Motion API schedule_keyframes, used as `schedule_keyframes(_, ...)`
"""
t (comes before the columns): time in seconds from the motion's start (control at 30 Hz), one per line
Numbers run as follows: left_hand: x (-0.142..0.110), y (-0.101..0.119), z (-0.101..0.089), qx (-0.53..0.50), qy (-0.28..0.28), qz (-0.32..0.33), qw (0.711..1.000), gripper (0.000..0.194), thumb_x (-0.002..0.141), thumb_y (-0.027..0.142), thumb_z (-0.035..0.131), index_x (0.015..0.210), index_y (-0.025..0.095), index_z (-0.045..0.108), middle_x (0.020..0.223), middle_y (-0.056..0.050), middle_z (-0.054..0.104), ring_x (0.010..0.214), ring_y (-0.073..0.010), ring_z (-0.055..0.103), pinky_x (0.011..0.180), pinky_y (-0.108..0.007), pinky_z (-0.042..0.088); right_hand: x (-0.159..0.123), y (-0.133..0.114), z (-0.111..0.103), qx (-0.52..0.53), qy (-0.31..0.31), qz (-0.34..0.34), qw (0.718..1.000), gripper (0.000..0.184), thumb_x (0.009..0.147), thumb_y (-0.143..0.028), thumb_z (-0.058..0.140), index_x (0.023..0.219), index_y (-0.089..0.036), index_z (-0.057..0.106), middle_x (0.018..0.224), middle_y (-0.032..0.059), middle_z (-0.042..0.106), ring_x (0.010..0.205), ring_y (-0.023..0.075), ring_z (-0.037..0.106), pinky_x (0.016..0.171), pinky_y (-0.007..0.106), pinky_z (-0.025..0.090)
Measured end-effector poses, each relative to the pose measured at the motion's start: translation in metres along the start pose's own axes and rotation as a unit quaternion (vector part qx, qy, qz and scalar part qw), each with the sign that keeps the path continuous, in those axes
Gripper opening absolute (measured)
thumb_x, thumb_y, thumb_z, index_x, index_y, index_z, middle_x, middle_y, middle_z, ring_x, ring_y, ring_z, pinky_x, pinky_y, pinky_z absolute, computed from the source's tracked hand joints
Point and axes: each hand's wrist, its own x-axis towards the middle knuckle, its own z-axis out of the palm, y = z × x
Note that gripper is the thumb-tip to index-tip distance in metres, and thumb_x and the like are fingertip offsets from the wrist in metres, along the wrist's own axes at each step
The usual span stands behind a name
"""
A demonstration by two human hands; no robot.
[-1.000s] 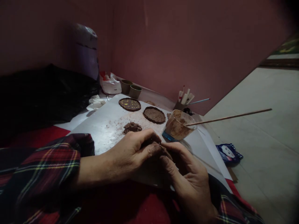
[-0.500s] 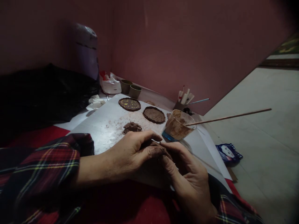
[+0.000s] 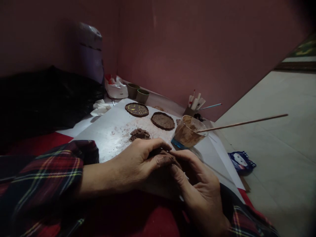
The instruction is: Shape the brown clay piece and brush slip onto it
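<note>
Both hands meet low in the middle of the head view, closed around a piece of brown clay [image 3: 165, 152] that they mostly hide. My left hand [image 3: 143, 161] has its thumb and fingers bent over the clay from the left. From the right, my right hand [image 3: 197, 184] presses its thumb and fingertips against the same piece. Just beyond the left knuckles lies a rough lump of brown clay [image 3: 140, 134]. Two flat round clay discs with raised rims rest farther back: a plain disc [image 3: 162, 121] and a yellow-speckled disc [image 3: 136, 110].
A clay-smeared cup [image 3: 189, 131] with a long stick [image 3: 247, 123] leaning out stands right of the discs. Behind it is a holder of sticks [image 3: 195, 103]. Two dark cups [image 3: 142, 96] stand by the wall. A black bag [image 3: 49, 98] fills the left. White paper [image 3: 103, 135] covers the table.
The hands keep almost the same grip on the clay, with only a slight shift of the fingers. The cup, discs and lump stay put.
</note>
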Motion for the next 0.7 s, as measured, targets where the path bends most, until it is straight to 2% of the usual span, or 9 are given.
schedule_keyframes(0.7,-0.0010,0.0001,0.0001,0.016,-0.001,0.007,1.000,0.021,0.091,0.024,0.051,0.101,0.014,0.066,0.090,-0.002,0.070,0.083,-0.0133,0.064,0.075,-0.022,0.047,0.0014,-0.0016,0.0003,-0.005,-0.004,-0.003,1.000,0.014,0.086,-0.021,0.059,0.101,-0.022,0.062,0.091,0.0020,0.067,0.081,0.0146,0.067,0.071,0.025,0.053)
